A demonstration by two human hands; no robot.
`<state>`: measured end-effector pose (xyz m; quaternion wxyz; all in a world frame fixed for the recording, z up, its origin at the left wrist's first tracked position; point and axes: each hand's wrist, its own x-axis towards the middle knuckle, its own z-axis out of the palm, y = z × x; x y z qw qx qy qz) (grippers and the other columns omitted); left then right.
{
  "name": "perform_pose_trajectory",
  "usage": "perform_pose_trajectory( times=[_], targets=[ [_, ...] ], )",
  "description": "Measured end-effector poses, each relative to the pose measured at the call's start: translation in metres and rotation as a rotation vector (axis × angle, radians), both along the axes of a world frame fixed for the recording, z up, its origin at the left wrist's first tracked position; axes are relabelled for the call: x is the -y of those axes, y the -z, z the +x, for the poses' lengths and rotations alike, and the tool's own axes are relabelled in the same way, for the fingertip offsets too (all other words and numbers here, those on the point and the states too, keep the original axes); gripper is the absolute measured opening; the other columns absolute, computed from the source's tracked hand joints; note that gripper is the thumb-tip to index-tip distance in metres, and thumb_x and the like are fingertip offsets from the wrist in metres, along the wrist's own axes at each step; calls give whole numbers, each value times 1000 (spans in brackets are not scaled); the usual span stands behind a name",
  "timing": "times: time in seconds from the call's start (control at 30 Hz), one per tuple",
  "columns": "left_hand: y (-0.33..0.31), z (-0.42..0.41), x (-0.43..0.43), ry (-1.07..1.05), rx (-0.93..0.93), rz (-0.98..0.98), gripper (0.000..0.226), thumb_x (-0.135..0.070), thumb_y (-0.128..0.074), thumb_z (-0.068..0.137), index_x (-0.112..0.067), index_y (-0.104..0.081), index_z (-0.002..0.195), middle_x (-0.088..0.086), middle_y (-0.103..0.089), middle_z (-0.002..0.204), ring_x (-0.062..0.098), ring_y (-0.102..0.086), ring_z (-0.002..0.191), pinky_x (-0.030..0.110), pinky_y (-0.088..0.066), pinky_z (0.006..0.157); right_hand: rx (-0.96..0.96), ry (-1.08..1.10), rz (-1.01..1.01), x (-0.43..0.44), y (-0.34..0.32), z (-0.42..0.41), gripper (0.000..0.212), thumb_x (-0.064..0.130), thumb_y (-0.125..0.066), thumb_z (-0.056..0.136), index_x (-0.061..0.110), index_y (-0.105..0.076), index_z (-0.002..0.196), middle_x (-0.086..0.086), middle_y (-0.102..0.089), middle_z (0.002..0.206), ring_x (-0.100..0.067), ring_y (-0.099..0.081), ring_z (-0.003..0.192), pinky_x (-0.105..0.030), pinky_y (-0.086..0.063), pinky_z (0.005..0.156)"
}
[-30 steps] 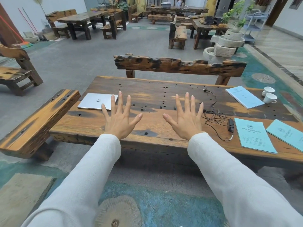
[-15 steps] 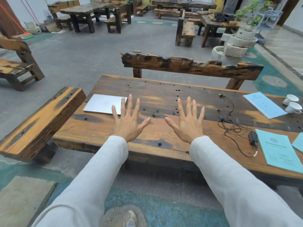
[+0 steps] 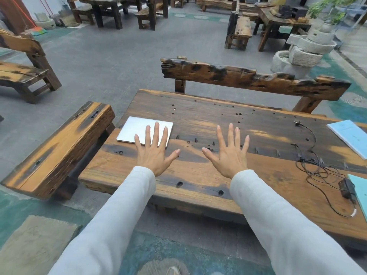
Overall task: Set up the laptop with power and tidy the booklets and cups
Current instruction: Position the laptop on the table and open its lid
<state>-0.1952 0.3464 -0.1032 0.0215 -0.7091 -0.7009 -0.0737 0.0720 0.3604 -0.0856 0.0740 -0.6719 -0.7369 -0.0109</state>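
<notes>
Hands in pale sleeves reach forward over a worn wooden table, backs up. The left hand has its fingers straight and spread apart, thumb out to the side, holding nothing. From this view its fingertips overlap the near right part of the laptop, though whether they touch the lid or hover above it cannot be told. The right hand is likewise flat with fingers fanned wide, over bare wood near the middle of the table, well apart from the laptop.

The laptop is silver, closed, and lies flat at the table's left end. Toward the right end a black power cable lies in loose loops, one plug end stretching to the far side, with its black adapter brick near the front edge. A teal booklet, cut off by the frame, lies just beside the brick, and a pale blue booklet lies farther back at the right edge.

A heavy wooden bench stands at the table's left end, and another bench runs along its far side.
</notes>
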Motion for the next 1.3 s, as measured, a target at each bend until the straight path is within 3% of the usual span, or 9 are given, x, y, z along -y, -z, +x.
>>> perform_pose_trajectory(
  times=[0.37,0.8,1.3],
  targets=[
    [13,-73,-65,-30,-57,-58,92,-84,-4,87,-29,14,158,2,23,166,30,23,151,64,13,115,-46,-117,-103,-65,32,-50,90,88,-4,86,38,17,158,-7,23,167,-29,22,153,-61,17,117],
    [44,-118,-155,-270,-24,-142,93,-85,-3,86,-28,8,160,-2,21,166,29,18,153,64,6,117,-73,-218,-191,-209,56,-92,92,87,-3,84,36,19,158,-10,17,168,-31,19,154,-60,18,117],
    [74,-170,-218,-356,28,-266,87,-83,2,87,-35,11,158,-5,29,163,27,27,150,63,10,118,-61,-222,-317,-286,96,-150,95,91,3,81,37,20,157,-8,20,167,-30,19,154,-58,20,117]
  ],
)
